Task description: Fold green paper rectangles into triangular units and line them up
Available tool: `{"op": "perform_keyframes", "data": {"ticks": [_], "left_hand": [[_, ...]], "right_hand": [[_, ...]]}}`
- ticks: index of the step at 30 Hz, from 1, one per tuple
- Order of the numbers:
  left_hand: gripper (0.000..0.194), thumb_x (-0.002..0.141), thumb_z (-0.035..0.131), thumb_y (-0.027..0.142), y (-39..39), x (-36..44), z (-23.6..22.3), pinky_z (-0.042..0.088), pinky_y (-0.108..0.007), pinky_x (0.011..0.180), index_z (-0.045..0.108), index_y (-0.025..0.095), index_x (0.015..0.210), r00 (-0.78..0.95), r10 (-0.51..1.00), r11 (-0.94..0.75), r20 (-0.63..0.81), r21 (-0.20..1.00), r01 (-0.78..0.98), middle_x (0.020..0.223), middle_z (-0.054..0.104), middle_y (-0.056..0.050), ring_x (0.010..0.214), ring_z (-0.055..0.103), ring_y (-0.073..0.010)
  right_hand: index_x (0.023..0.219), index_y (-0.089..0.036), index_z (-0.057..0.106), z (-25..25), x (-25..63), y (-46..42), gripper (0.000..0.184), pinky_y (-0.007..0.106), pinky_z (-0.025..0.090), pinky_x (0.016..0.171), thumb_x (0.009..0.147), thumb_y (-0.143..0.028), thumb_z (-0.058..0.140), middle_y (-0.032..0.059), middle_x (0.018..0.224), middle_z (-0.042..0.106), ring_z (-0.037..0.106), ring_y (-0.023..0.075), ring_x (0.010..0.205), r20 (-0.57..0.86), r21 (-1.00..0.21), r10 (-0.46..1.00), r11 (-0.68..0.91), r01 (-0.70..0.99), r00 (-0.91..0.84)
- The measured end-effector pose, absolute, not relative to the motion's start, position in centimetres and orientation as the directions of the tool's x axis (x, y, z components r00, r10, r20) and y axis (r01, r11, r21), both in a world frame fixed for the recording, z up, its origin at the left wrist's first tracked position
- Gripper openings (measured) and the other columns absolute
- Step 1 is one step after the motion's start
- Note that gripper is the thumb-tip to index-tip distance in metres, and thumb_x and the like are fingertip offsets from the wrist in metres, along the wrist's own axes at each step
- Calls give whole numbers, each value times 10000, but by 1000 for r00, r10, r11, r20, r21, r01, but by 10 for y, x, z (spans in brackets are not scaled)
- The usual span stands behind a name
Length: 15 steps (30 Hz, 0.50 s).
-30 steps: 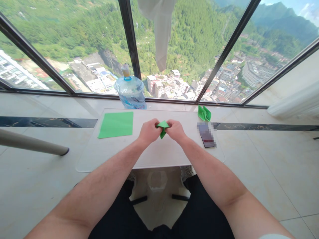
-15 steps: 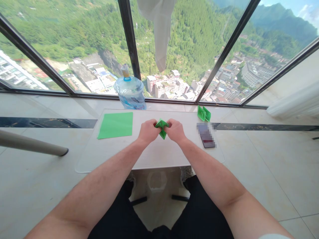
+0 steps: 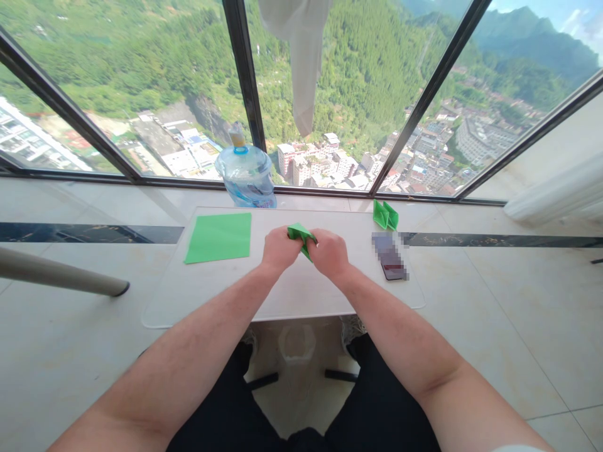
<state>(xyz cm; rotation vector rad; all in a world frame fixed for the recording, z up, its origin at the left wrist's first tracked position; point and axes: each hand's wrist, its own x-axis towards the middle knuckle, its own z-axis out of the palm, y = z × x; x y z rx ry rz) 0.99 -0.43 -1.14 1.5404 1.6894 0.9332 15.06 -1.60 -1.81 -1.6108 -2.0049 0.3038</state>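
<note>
A small folded piece of green paper [image 3: 300, 233] is held over the middle of the white table [image 3: 211, 295]. My left hand [image 3: 279, 248] pinches its left side and my right hand [image 3: 330, 253] pinches its right side; both are closed and almost touching. Most of the folded paper is hidden between the fingers. A flat green paper sheet [image 3: 219, 236] lies to the left of my left hand.
A finished green paper figure [image 3: 385, 214] sits at the table's far right corner, with a phone [image 3: 391, 256] just in front of it. A large water bottle [image 3: 245, 172] stands behind the table by the window. A grey pole [image 3: 61, 272] reaches in from the left.
My two hands have drawn closer together and the green paper between them has been pressed flatter and turned, its upper point now tilting left.
</note>
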Motion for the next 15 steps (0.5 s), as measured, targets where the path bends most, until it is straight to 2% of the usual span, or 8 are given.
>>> {"op": "perform_keyframes", "data": {"ticks": [2,4,7,15], "left_hand": [[96,608,590,211,-5,12,-12,445,-302,599,593,201,513,-96,995,77,-42,914,399,535,588,-3,596,579,-183],[46,591,605,206,-7,15,-12,498,-308,620,635,188,560,-73,993,108,-96,977,186,572,609,-3,613,597,-181],[123,585,665,225,-10,18,-11,565,-341,710,712,157,676,-3,987,159,-160,985,-60,648,651,-14,683,631,-186],[281,624,789,357,-12,18,-7,570,-361,769,751,134,790,42,986,165,-163,983,-78,729,686,-40,759,649,-193]], "right_hand": [[929,-233,742,-19,150,-17,242,289,394,735,919,-207,502,62,898,733,620,212,860,284,-461,944,290,839,-170],[1031,-243,754,-20,151,-17,275,295,411,766,926,-201,503,69,951,743,626,224,909,289,-440,940,298,847,-180],[1107,-260,748,-22,153,-15,309,299,426,791,934,-196,500,65,979,747,628,227,937,296,-424,939,292,857,-173],[1127,-237,739,-16,154,-16,296,310,449,846,944,-227,507,75,1032,743,630,236,1001,309,-461,940,279,842,-142]]}}
